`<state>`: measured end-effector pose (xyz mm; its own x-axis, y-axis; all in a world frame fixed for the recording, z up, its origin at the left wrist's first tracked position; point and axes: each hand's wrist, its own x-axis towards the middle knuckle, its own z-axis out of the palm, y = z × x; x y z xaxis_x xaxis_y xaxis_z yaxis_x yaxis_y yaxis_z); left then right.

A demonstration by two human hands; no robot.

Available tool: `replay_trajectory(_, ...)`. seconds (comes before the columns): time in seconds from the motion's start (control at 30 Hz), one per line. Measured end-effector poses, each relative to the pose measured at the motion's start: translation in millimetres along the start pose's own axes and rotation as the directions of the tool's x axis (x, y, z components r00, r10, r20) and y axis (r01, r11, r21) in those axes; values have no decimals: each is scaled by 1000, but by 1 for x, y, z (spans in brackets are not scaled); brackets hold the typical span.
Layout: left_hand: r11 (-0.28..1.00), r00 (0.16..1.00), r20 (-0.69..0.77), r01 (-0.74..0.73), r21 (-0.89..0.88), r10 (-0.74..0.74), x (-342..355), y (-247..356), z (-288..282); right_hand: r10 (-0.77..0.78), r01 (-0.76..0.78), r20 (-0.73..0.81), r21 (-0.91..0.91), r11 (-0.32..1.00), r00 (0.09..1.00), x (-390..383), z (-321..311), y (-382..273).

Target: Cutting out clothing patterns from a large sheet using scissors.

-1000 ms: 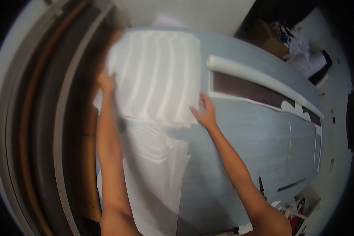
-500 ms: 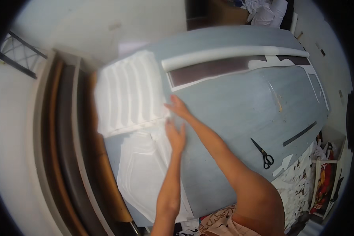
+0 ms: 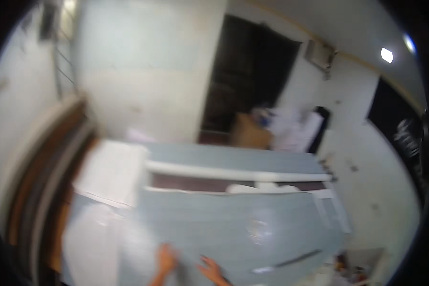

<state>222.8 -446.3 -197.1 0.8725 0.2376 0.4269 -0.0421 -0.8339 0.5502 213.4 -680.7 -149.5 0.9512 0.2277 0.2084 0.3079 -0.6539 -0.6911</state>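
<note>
Both hands, left hand [image 3: 166, 260] and right hand [image 3: 210, 270], rest open and flat on the grey table [image 3: 233, 224], holding nothing, so with the view lifted toward the room, the stacked white sheets [image 3: 110, 172] near the edge could slide off unnoticed.

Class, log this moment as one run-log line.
left hand: flat on grey-blue table | right hand: flat on table | stacked white padded sheets: far left, untouched | view: blurred

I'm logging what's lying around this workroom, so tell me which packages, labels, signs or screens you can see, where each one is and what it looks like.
Cardboard box: brown, boxy, on the floor beyond the grey table's far edge, beside the dark doorway.
Labels, signs, screens: none clear enough to tell; the picture is blurred.
</note>
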Motion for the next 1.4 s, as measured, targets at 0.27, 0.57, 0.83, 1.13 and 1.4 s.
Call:
replay_trajectory(0.27,982,975,221,41,-183,0,9,193,74,192,-182,234,-63,981,953,-140,-85,100)
replay_trajectory(0.57,920,971,240,74,-386,23,-21,281,66,-56,59,33,-114,992,998,-154,-37,95)
replay_trajectory(0.83,850,884,466,270,-452,-33,-33,302,100,262,-239,173,-141,961,949,-125,-73,84)
replay_trajectory(1.13,593,837,514,514,-620,-189,30,371,201,614,-503,-52,522,689,788,-189,-294,216)
replay_trajectory(1.4,910,621,672,-349,-223,403,-151,500,320,571,-578,-573,196,792,587,-142,-573,502)
